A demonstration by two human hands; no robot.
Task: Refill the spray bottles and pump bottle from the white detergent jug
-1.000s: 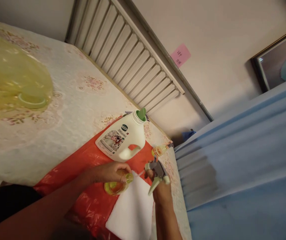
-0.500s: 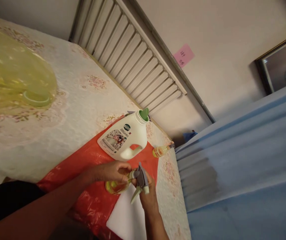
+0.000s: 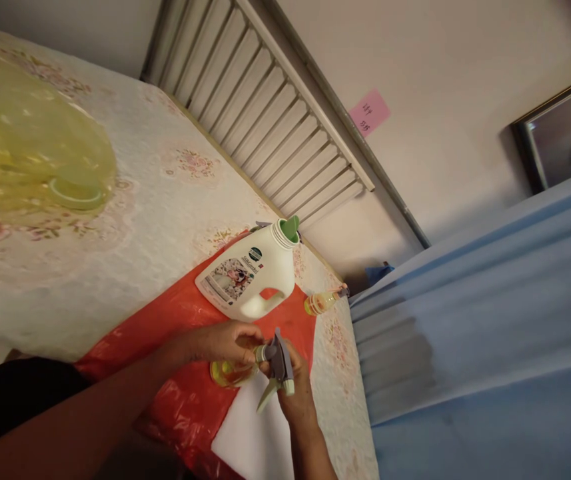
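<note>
A small spray bottle (image 3: 232,375) with yellow liquid and a grey trigger head lies tilted between my two hands. My left hand (image 3: 232,341) is closed round the bottle near its neck. Around the grey trigger sprayer (image 3: 279,363), on its far side, my right hand (image 3: 298,383) is closed, its fingers partly hidden behind the head. Just beyond stands a large white jug (image 3: 250,273) with a picture label, a hollow handle and a green spout in its uncapped mouth. Under the jug and the bottle spreads a red plastic sheet (image 3: 135,330).
A second spray bottle (image 3: 321,303) is to the right of the jug. A white sheet (image 3: 252,433) lies below my hands. On the left, a big yellow-green transparent bag or container (image 3: 30,133) rests on the flowered cover (image 3: 150,220). Metal rails (image 3: 265,100) and a blue curtain (image 3: 465,320) border the surface.
The trigger sprayer has turned slightly and shifted a little to the left in my right hand. My left hand keeps its place on the bottle.
</note>
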